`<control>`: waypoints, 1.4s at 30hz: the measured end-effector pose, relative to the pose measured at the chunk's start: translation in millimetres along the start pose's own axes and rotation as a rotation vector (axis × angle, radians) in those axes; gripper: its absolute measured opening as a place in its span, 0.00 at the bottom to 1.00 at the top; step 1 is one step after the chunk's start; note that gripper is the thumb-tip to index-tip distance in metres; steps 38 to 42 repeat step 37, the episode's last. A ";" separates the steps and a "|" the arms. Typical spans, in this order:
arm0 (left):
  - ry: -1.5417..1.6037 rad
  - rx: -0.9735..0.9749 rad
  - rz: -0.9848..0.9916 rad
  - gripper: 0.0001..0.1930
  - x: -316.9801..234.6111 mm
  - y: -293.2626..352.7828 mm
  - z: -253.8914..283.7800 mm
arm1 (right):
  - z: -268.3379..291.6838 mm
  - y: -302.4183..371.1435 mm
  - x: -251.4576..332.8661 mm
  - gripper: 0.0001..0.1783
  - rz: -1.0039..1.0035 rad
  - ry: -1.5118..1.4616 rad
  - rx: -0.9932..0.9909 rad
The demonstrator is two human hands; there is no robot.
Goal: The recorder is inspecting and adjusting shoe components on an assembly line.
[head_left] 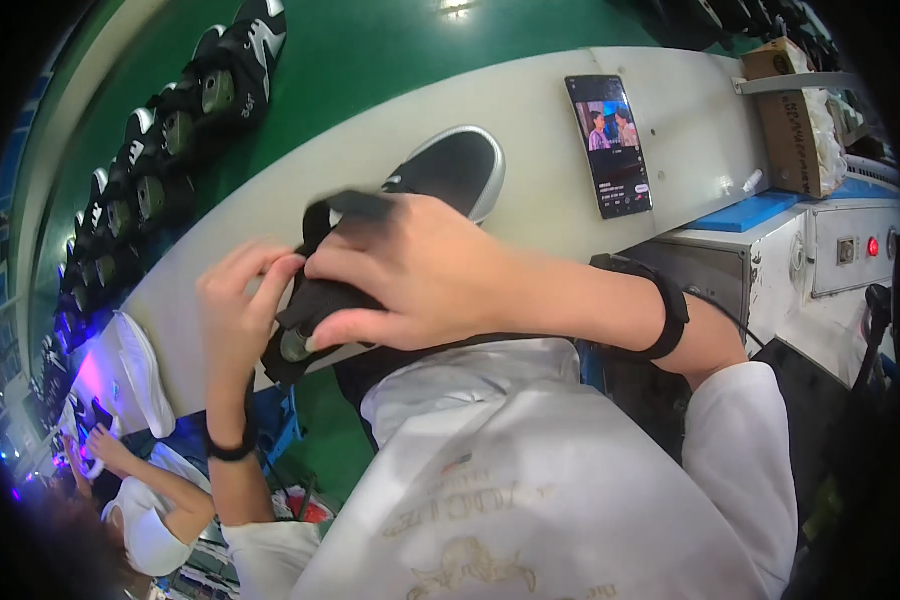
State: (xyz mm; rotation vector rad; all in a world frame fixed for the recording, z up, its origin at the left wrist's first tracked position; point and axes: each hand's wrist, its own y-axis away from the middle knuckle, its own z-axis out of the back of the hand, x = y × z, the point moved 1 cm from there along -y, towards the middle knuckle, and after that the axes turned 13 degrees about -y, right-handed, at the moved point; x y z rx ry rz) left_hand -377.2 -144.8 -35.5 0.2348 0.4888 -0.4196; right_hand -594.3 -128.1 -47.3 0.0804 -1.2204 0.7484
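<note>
A black shoe with a silver-grey rim round its toe lies on the pale bench, toe pointing away and to the right. My right hand reaches across its middle, fingers curled on the black upper and thumb toward the heel. With thumb and forefinger together, my left hand pinches the black edge at the opening. A black flap, blurred by motion, stands up over my right fingers. Near the heel a round grey metal-like piece shows inside the opening. My right hand hides the middle of the shoe.
On the pale bench a phone playing a video lies to the right. A white sole-shaped piece rests at left. Rows of black shoes stand beyond. A co-worker handles something at lower left; a white machine stands right.
</note>
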 end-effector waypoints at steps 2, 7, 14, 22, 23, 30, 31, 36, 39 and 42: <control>-0.026 -0.096 0.332 0.09 -23.3 22.2 13.2 | 3.2 -3.3 -3.5 0.31 0.033 0.097 0.080; 0.351 -0.085 0.438 0.11 -63.2 92.2 -4.1 | 23.1 -3.3 -8.4 0.35 0.010 -0.040 0.156; 0.048 0.050 0.049 0.12 -62.4 82.0 -17.4 | 35.1 -14.5 -17.3 0.34 0.007 -0.142 0.303; 0.208 0.039 -0.113 0.08 -41.5 79.6 -30.4 | 26.4 -27.1 -18.3 0.29 -0.294 -0.222 0.386; 0.205 -0.014 -0.204 0.08 -41.7 76.0 -32.3 | 25.5 -28.8 -19.7 0.29 -0.300 -0.204 0.404; 0.346 0.081 -0.205 0.08 -28.9 83.8 -7.5 | 13.8 -22.4 -9.5 0.29 -0.116 -0.027 0.298; 0.350 0.075 -0.206 0.08 -27.8 82.4 -8.0 | 12.9 -22.1 -9.5 0.28 -0.106 0.034 0.333; 0.079 -0.334 -0.114 0.39 -24.6 48.6 -35.2 | 9.2 -22.3 -11.7 0.30 -0.044 0.162 0.359; 0.062 -0.317 -0.061 0.40 -27.1 45.9 -38.7 | 6.3 -20.6 -10.2 0.32 -0.033 0.215 0.345; 0.062 -0.317 -0.061 0.40 -27.1 45.9 -38.7 | 6.3 -20.6 -10.2 0.32 -0.033 0.215 0.345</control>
